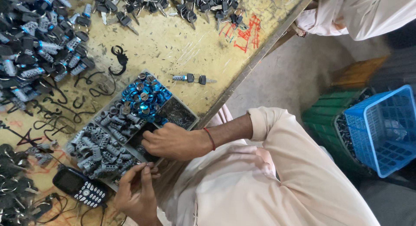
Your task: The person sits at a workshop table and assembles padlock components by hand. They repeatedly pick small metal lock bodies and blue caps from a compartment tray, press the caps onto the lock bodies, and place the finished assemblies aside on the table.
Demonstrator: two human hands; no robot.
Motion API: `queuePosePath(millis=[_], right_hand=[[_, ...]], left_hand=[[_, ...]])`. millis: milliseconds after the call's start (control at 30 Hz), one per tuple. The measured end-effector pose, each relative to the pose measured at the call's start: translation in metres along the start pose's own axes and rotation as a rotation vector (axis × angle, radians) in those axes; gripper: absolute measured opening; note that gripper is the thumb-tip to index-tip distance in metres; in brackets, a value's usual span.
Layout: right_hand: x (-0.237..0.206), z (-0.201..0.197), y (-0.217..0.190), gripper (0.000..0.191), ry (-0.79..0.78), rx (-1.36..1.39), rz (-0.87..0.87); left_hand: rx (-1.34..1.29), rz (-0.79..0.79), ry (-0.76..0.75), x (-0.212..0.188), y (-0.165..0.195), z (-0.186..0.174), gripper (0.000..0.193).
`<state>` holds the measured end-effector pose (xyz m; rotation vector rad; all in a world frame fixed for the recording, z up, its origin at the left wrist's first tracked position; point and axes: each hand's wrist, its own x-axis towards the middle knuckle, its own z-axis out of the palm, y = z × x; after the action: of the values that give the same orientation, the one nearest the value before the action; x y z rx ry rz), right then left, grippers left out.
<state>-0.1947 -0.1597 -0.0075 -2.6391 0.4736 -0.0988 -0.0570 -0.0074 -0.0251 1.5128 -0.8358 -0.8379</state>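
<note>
2 bare hands, right hand (173, 142) curled closed in divided metal tray (190, 119), left hand (138, 192) pinching small part

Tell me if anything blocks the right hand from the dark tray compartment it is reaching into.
Nothing visible does: the right hand already rests over the dark compartment of the divided tray, fingers dipping inside.

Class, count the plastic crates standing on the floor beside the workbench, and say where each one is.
2. A blue crate stands at the right edge; a green crate sits just left of it, touching. Others may lie outside the view.
</note>
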Motion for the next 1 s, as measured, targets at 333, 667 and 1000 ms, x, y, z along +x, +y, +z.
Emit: queuePosePath(millis=[333, 667, 1000], right_hand=[[0.005, -0.003, 0.004, 0.026, 0.012, 0.085, -0.011], [0.006, 0.003, 0.008, 0.023, -0.02, -0.039, -0.105], [0.004, -0.007, 0.008, 0.025, -0.031, 0.015, -0.079]], left_hand=[[-0.134, 0.051, 0.043, -0.01, -0.013, 0.003, 0.011], [-0.197, -0.059, 0.004, 0.0, -0.016, 0.001, 0.016], [-0.153, -0.047, 0.008, 0.0, -0.017, 0.003, 0.014]])
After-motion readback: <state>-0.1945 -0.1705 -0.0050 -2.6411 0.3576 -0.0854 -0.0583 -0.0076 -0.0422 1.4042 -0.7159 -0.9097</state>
